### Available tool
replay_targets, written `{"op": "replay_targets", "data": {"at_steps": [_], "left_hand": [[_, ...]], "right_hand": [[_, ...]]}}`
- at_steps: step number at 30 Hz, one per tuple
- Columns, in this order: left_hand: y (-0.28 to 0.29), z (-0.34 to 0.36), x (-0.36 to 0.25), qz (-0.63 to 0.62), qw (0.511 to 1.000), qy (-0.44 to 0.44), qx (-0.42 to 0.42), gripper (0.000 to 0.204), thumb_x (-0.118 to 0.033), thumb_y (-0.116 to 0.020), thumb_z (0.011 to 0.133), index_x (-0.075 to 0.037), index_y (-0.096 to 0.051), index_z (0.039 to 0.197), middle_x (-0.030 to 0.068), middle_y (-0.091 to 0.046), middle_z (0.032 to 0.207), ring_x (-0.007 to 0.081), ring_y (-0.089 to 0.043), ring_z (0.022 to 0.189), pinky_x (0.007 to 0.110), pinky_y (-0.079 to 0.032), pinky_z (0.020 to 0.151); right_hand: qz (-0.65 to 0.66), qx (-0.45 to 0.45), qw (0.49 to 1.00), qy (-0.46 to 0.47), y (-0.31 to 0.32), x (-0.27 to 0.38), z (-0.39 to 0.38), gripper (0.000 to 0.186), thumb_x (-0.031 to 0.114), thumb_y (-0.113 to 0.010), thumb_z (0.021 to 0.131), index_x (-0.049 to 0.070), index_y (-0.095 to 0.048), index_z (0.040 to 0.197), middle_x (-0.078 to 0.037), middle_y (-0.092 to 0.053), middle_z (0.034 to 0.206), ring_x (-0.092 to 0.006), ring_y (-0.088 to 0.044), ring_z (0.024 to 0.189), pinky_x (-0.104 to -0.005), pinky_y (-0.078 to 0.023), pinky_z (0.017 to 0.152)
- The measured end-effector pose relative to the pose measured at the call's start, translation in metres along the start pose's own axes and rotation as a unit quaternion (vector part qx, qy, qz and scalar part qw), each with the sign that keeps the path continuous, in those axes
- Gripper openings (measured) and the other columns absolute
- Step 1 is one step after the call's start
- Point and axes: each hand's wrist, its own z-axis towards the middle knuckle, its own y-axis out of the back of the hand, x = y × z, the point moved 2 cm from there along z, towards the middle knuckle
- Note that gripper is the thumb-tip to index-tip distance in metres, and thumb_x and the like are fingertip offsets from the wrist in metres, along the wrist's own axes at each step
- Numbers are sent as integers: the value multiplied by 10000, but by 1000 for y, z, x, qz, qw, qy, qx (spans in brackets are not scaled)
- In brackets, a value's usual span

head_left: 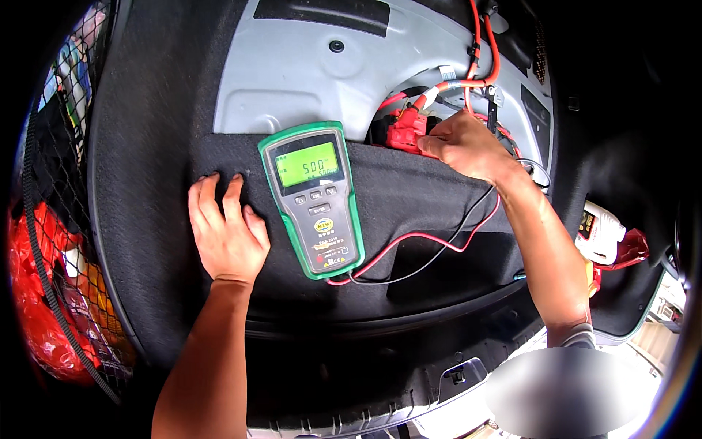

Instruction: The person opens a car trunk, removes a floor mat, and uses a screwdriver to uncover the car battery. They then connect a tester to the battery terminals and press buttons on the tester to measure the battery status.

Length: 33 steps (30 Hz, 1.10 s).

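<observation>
A handheld battery tester (311,201) with a green rim and a lit screen lies on the black carpet lining, between my hands. My left hand (230,230) rests palm down on the carpet at its left, fingers spread, holding nothing. Reaching into the round opening, my right hand (468,146) is closed at the right edge of a red plastic terminal cover (406,130). What its fingertips pinch is hidden. A red lead (417,235) and a black lead (439,260) run from the tester's lower end toward the opening, passing behind my right forearm.
Thick orange-red cables (497,55) cross the grey metal panel (292,73) above the opening. A cargo net (66,241) holds red plastic bags (51,314) at the left. A white bottle (601,233) stands right of my forearm. The trunk's sill (351,421) curves along the bottom.
</observation>
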Motion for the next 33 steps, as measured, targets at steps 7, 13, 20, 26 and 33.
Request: {"op": "replay_targets", "data": {"at_steps": [7, 13, 20, 26, 33], "left_hand": [[0, -3, 2, -9, 1000, 19, 10, 415, -114, -546, 792, -52, -529, 1202, 209, -456, 1242, 428, -427, 1205, 508, -384, 1032], [-2, -2, 1, -16, 1000, 13, 11, 415, -109, -538, 803, -45, -525, 1213, 212, -451, 1255, 424, -427, 1209, 503, -373, 1035], [-1, -4, 5, -15, 1000, 15, 13, 423, -104, -537, 800, -32, -524, 1217, 219, -445, 1261, 426, -424, 1212, 508, -367, 1031], [-2, -2, 3, -26, 999, 16, 11, 416, -132, -563, 786, -51, -546, 1194, 198, -466, 1243, 408, -429, 1209, 500, -384, 1036], [-1, -3, 5, -20, 1000, 20, 10, 412, -128, -568, 782, -54, -546, 1186, 193, -463, 1240, 405, -430, 1206, 507, -387, 1034]], "right_hand": [[34, -57, 997, -39, -12, 8, -1, 324, 269, -631, 817, -40, -640, 720, -169, -599, 717, -275, -572, 724, -378, -457, 699], [23, -148, 989, 10, -10, 14, -14, 494, 455, -664, 846, -21, -661, 976, -207, -686, 859, -369, -669, 886, -404, -504, 825], [47, -336, 866, 369, -82, 62, -66, 411, 157, -728, 746, 50, -643, 1133, -171, -551, 1182, -340, -556, 1031, -440, -457, 888], [108, -318, 857, 391, -130, 72, -62, 332, 214, -744, 747, 107, -716, 1061, -213, -435, 1340, -415, -396, 1257, -490, -400, 1005], [55, -320, 868, 377, -130, 77, -65, 293, 224, -739, 727, 134, -749, 1005, -181, -472, 1335, -400, -383, 1285, -485, -384, 1028]]}}
